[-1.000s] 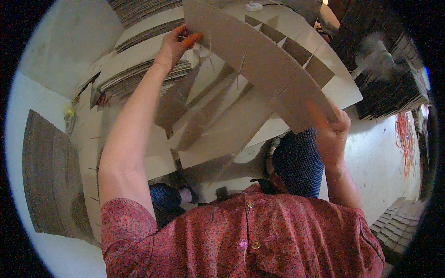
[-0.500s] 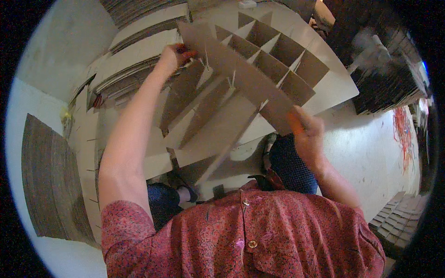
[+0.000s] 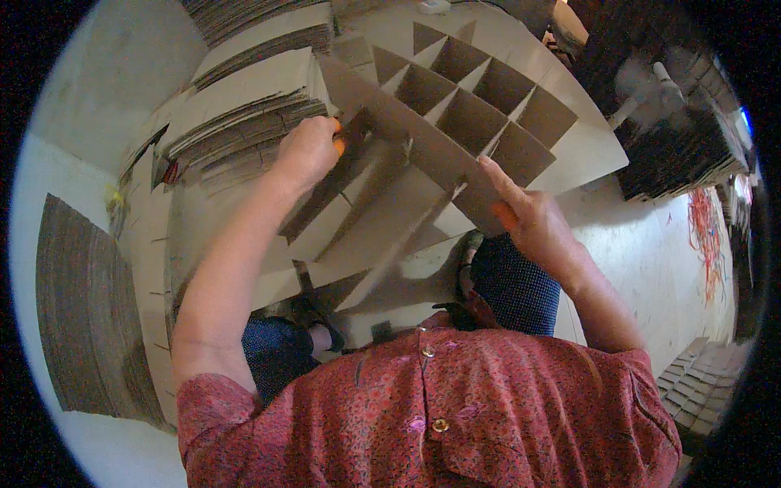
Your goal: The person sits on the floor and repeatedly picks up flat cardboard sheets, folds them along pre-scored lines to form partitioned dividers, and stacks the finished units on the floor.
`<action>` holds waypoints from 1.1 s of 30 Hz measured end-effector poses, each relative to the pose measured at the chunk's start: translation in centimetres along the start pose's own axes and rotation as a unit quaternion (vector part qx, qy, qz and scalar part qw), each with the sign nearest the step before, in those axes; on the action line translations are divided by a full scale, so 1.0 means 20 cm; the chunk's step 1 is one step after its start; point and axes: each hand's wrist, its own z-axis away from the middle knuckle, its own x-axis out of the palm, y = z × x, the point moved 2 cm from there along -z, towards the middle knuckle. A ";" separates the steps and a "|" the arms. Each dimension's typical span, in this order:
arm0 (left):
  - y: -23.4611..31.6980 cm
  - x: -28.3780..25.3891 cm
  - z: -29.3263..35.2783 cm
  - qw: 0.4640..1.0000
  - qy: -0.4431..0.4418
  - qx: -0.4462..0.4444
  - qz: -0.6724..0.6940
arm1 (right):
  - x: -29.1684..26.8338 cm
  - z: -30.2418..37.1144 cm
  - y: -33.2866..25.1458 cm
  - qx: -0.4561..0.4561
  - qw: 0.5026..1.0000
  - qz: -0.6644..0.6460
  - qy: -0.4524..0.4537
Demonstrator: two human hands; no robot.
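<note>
A long brown cardboard strip [image 3: 407, 122] slants from upper left to lower right, on the near side of a cardboard divider grid [image 3: 464, 114] with several square cells. My right hand [image 3: 537, 224] grips the strip's lower right end, its index finger stretched along the upper edge. Near the strip's upper left part, my left hand [image 3: 313, 150] is closed, its fingers curled at a cross strip [image 3: 329, 191]; their exact hold is partly hidden. Orange covers show on fingers of both hands. Several loose-ended cross strips run from the long strip toward me, somewhat blurred.
Stacks of flat cardboard [image 3: 244, 89] stand at the left of the pale table [image 3: 590, 150]. Another tall cardboard stack [image 3: 89, 309] is at far left. Dark stacked sheets [image 3: 683, 154] and red strands [image 3: 704, 236] are on the right. My knees are below the table edge.
My left hand has moved down and nearer from the strip's far end, its fingers now curled. The right hand has shifted slightly left, its index finger now stretched onto the strip.
</note>
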 end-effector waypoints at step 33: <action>-0.88 -0.17 -0.36 0.992 0.100 0.027 0.072 | 0.00 -0.23 0.30 -0.017 0.974 0.151 0.166</action>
